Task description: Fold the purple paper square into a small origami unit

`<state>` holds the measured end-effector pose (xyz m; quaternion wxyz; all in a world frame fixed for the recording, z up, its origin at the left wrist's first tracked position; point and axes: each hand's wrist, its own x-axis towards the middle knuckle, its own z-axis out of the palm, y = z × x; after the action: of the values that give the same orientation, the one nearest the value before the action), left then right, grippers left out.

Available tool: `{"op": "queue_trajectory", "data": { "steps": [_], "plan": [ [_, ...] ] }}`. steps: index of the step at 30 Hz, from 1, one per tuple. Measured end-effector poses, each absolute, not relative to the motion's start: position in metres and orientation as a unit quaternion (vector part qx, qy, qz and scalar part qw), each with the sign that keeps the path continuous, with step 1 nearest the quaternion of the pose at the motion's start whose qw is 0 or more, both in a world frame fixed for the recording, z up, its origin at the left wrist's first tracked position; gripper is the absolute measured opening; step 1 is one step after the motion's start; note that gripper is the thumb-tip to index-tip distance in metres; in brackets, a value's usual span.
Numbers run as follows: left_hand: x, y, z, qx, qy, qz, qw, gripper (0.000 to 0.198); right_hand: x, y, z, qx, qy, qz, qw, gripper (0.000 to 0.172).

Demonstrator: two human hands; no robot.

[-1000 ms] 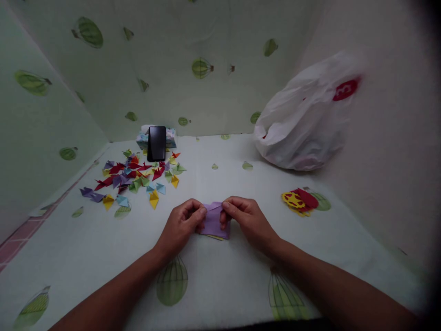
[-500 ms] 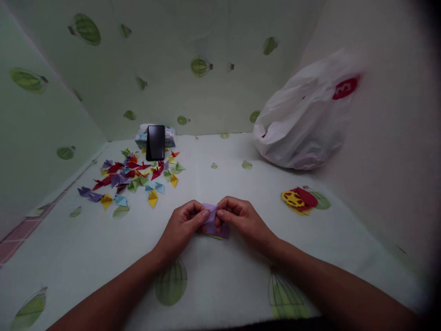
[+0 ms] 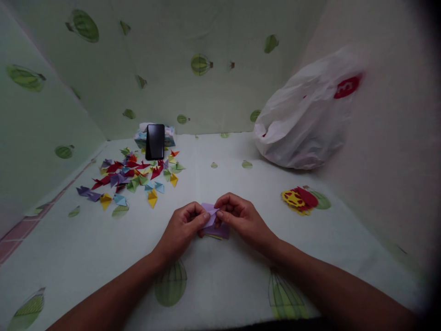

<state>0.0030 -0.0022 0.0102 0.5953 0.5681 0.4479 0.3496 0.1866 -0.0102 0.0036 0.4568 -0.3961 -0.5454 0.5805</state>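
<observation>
A small purple folded paper (image 3: 211,219) rests low over the pale cloth with balloon prints (image 3: 220,285). My left hand (image 3: 182,228) pinches its left side with curled fingers. My right hand (image 3: 241,219) pinches its right side, fingertips pressed on the fold. The two hands nearly touch, and they hide most of the paper. A yellowish edge shows under the purple piece.
Several folded paper pieces in red, purple, yellow, blue and green (image 3: 131,177) lie scattered at the left back. A black phone (image 3: 155,141) leans upright on a small patterned box. A white plastic bag (image 3: 303,119) sits at the right back. Red and yellow paper sheets (image 3: 299,199) lie at right.
My hands have drawn closer together over the purple paper, folding it narrower; less of the paper shows now than before.
</observation>
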Motion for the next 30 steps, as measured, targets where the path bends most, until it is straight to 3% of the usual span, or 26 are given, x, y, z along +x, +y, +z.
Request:
{"op": "queue_trajectory", "data": {
  "steps": [12, 17, 23, 27, 30],
  "plan": [
    [0.0011, -0.0020, 0.0040, 0.534, 0.429, 0.356, 0.635, 0.025, 0.1884, -0.0107, 0.0047, -0.412, -0.549, 0.559, 0.465, 0.014],
    [0.0023, -0.0029, 0.0063, 0.580, 0.434, 0.354, 0.592, 0.024, 0.1873, -0.0092, 0.0050, -0.417, -0.540, 0.583, 0.441, 0.022],
    [0.0015, -0.0059, 0.0060, 0.674, 0.428, 0.347, 0.493, 0.021, 0.1860, -0.0125, 0.0059, -0.446, -0.580, 0.531, 0.427, 0.022],
    [0.0010, -0.0048, 0.0046, 0.667, 0.431, 0.367, 0.484, 0.021, 0.1880, -0.0123, 0.0049, -0.444, -0.593, 0.524, 0.420, 0.021],
    [0.0013, -0.0041, 0.0053, 0.631, 0.455, 0.414, 0.472, 0.017, 0.1896, -0.0135, 0.0042, -0.455, -0.631, 0.437, 0.451, 0.020]
  ]
}}
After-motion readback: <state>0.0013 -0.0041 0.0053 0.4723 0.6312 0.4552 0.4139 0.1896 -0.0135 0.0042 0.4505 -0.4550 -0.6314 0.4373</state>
